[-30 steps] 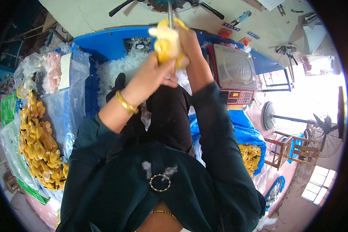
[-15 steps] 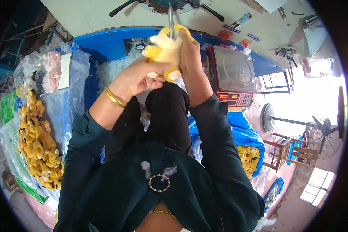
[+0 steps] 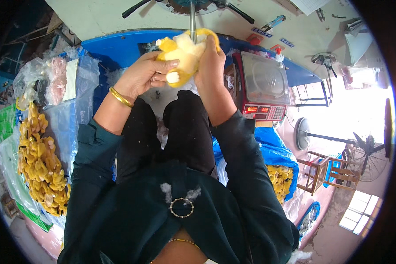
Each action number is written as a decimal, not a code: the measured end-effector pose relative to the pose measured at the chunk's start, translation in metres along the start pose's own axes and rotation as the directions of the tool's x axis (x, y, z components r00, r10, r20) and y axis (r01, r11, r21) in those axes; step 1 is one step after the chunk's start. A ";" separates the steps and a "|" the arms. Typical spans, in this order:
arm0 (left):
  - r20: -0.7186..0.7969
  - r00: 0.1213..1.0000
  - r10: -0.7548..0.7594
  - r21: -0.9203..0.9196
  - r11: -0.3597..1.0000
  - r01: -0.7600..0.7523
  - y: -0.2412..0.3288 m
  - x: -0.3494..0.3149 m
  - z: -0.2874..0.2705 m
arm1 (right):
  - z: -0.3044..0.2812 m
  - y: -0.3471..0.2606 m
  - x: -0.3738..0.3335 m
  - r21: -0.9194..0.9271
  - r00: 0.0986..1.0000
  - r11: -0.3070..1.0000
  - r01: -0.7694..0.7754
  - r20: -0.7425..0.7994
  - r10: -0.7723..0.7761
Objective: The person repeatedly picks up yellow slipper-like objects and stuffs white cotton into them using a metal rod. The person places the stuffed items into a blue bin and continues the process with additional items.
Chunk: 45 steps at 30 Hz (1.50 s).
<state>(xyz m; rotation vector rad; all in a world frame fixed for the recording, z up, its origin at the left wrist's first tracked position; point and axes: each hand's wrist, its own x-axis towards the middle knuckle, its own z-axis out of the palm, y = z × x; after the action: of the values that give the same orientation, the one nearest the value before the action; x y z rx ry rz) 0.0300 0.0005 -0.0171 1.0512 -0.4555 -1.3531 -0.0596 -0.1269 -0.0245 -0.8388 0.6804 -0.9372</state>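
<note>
"Yellow plush toy (image 3: 186, 56); where is it?"
"By the end of the metal tube (image 3: 192, 22); left hand (image 3: 141, 75) grips one side, thumb on top; right hand (image 3: 210, 66) curls its fingers round the other."
"And around?"
"Red scale (image 3: 265, 81) to the right; heap of yellow plush (image 3: 42, 163) to the left."

Metal tube (image 3: 192, 20): twelve o'clock; its lower end is hidden from us at the plush toy (image 3: 183, 60).
Paper sheet (image 3: 307, 4): one o'clock, cut by the top edge.
</note>
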 end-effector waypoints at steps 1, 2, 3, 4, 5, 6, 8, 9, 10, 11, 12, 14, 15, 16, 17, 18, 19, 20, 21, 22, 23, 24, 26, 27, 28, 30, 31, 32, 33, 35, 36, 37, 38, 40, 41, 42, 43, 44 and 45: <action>0.010 1.000 0.011 0.015 1.000 -0.011 0.002 0.001 -0.005 | 0.001 0.001 -0.002 0.049 1.000 0.999 0.002 -0.022 -0.001; -0.028 0.997 0.076 0.139 0.988 -0.071 0.006 0.007 -0.003 | 0.003 0.005 0.006 0.070 1.000 0.997 0.022 0.006 -0.022; -0.017 0.991 0.129 0.165 0.978 -0.125 0.007 0.023 -0.010 | 0.005 0.007 0.013 0.043 1.000 0.999 0.010 0.001 -0.010; 0.019 0.989 0.145 0.132 0.980 -0.146 0.011 0.036 -0.011 | 0.008 0.005 0.021 0.016 1.000 1.000 0.002 -0.001 -0.002; 0.055 0.985 0.162 0.098 0.981 -0.167 0.012 0.042 -0.012 | 0.011 0.003 0.028 -0.010 1.000 1.000 -0.006 -0.003 0.006; 0.045 0.987 0.156 0.120 0.980 -0.161 0.011 0.042 -0.015 | 0.013 0.003 0.031 -0.036 1.000 0.999 -0.013 -0.005 0.013; 0.033 0.990 0.138 0.164 0.976 -0.142 0.010 0.040 -0.020 | 0.010 0.000 0.023 0.002 0.999 1.000 -0.028 0.029 0.028; 0.017 0.989 0.147 0.188 0.971 -0.147 0.006 0.036 -0.019 | 0.009 -0.002 0.017 0.021 0.998 0.999 -0.036 0.047 0.035; 0.006 0.988 0.151 0.215 0.965 -0.149 -0.001 0.029 -0.017 | 0.007 -0.003 0.014 0.016 0.999 0.999 -0.029 0.043 0.029; -0.005 0.988 0.156 0.242 0.959 -0.150 -0.006 0.022 -0.016 | 0.005 -0.003 0.011 0.012 0.999 1.000 -0.023 0.040 0.022; 0.012 0.990 0.144 0.339 0.931 -0.139 -0.004 0.016 -0.015 | 0.002 -0.003 0.008 0.008 0.999 1.000 -0.017 0.038 0.017; -0.116 0.925 0.360 0.484 0.834 -0.264 -0.021 0.006 -0.009 | -0.007 -0.006 0.002 -0.103 0.991 0.995 0.021 0.136 -0.007; -0.162 0.870 0.466 0.557 0.771 -0.309 -0.030 0.000 -0.003 | -0.014 -0.008 -0.001 -0.156 0.983 0.987 0.046 0.183 -0.017; -0.247 0.737 0.629 0.779 0.581 -0.234 -0.028 -0.012 0.013 | -0.024 -0.010 -0.004 -0.305 0.979 0.939 0.160 0.172 -0.111; -0.097 0.571 0.816 0.930 0.279 -0.241 -0.019 -0.027 0.028 | -0.028 -0.017 -0.011 -0.472 0.960 0.841 0.264 0.217 -0.179; 0.033 0.565 0.824 0.945 0.158 -0.286 -0.014 -0.037 0.038 | -0.030 -0.028 -0.023 -0.621 0.935 0.701 0.351 0.271 -0.229; 0.163 0.553 0.817 0.942 0.037 -0.333 -0.014 -0.042 0.044 | -0.032 -0.035 -0.033 -0.738 0.906 0.525 0.423 0.333 -0.263; 0.181 0.627 0.758 0.938 0.060 -0.343 -0.018 -0.042 0.048 | -0.032 -0.038 -0.040 -0.753 0.883 0.463 0.468 0.380 -0.275; 0.199 0.694 0.692 0.933 0.084 -0.351 -0.023 -0.041 0.052 | -0.030 -0.044 -0.048 -0.755 0.864 0.421 0.502 0.430 -0.261; 0.067 0.767 0.638 0.932 0.235 -0.277 -0.030 -0.040 0.057 | -0.028 -0.053 -0.054 -0.753 0.841 0.376 0.540 0.479 -0.250; 0.048 0.791 0.610 0.929 0.264 -0.260 -0.033 -0.040 0.059 | -0.028 -0.059 -0.059 -0.746 0.817 0.332 0.577 0.526 -0.237; 0.029 0.814 0.580 0.926 0.291 -0.241 -0.034 -0.040 0.061 | -0.031 -0.062 -0.061 -0.752 0.809 0.298 0.588 0.554 -0.197; 0.026 0.815 0.578 0.872 0.386 -0.302 -0.041 -0.037 0.070 | -0.032 -0.070 -0.067 -0.736 0.794 0.304 0.605 0.587 -0.158; 0.030 0.814 0.580 0.857 0.405 -0.320 -0.044 -0.036 0.070 | -0.034 -0.073 -0.070 -0.727 0.785 0.309 0.613 0.604 -0.137; 0.035 0.813 0.582 0.841 0.422 -0.339 -0.046 -0.034 0.071 | -0.036 -0.076 -0.072 -0.707 0.751 0.261 0.657 0.644 -0.147; 0.018 0.834 0.552 0.818 0.472 -0.330 -0.046 -0.035 0.078 | -0.041 -0.078 -0.073 -0.663 0.711 0.278 0.695 0.690 -0.133; 0.068 0.781 0.621 0.811 0.421 -0.406 -0.047 -0.035 0.075 | -0.043 -0.078 -0.074 -0.636 0.687 0.290 0.715 0.716 -0.125; 0.117 0.720 0.684 0.800 0.365 -0.477 -0.050 -0.035 0.067 | -0.046 -0.079 -0.078 -0.623 0.732 0.438 0.648 0.668 -0.134; 0.164 0.651 0.741 0.785 0.302 -0.541 -0.055 -0.035 0.063 | -0.053 -0.083 -0.081 -0.674 0.768 0.386 0.629 0.616 -0.175; -0.156 0.771 0.617 0.564 0.696 -0.444 -0.067 -0.040 0.063 | -0.069 -0.088 -0.084 -0.765 0.817 0.293 0.574 0.513 -0.263; -0.225 0.761 0.608 0.523 0.735 -0.432 -0.068 -0.042 0.064 | -0.079 -0.081 -0.089 -0.814 0.848 0.259 0.520 0.458 -0.266; -0.286 0.755 0.590 0.473 0.772 -0.424 -0.070 -0.042 0.065 | -0.088 -0.070 -0.095 -0.818 0.876 0.316 0.481 0.432 -0.216; -0.281 0.724 0.630 0.469 0.748 -0.470 -0.075 -0.042 0.066 | -0.094 -0.057 -0.103 -0.817 0.898 0.374 0.439 0.409 -0.160; -0.306 0.723 0.620 0.432 0.767 -0.475 -0.085 -0.043 0.068 | -0.085 -0.043 -0.113 -0.774 0.954 0.593 0.223 0.298 0.030; -0.316 0.723 0.615 0.413 0.775 -0.479 -0.087 -0.045 0.070 | -0.083 -0.038 -0.114 -0.705 0.943 0.654 0.273 0.330 -0.038; -0.346 0.727 0.593 0.396 0.795 -0.459 -0.087 -0.047 0.072 | -0.083 -0.032 -0.112 -0.630 0.928 0.706 0.323 0.356 -0.108; -0.355 0.728 0.587 0.349 0.805 -0.479 -0.087 -0.049 0.071 | -0.081 -0.029 -0.112 -0.545 0.908 0.751 0.374 0.379 -0.177; -0.363 0.729 0.581 0.302 0.813 -0.498 -0.087 -0.051 0.070 | -0.076 -0.034 -0.115 -0.572 0.899 0.717 0.399 0.399 -0.182; -0.370 0.730 0.574 0.254 0.819 -0.515 -0.086 -0.053 0.069 | -0.075 -0.032 -0.116 -0.584 0.891 0.693 0.423 0.409 -0.198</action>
<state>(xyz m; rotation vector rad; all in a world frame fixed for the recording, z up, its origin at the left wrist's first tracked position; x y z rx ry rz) -0.0855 0.0363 -0.0372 1.1712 -0.4756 -0.5379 -0.1834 -0.0578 -0.0190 -1.7618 0.5938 -0.8318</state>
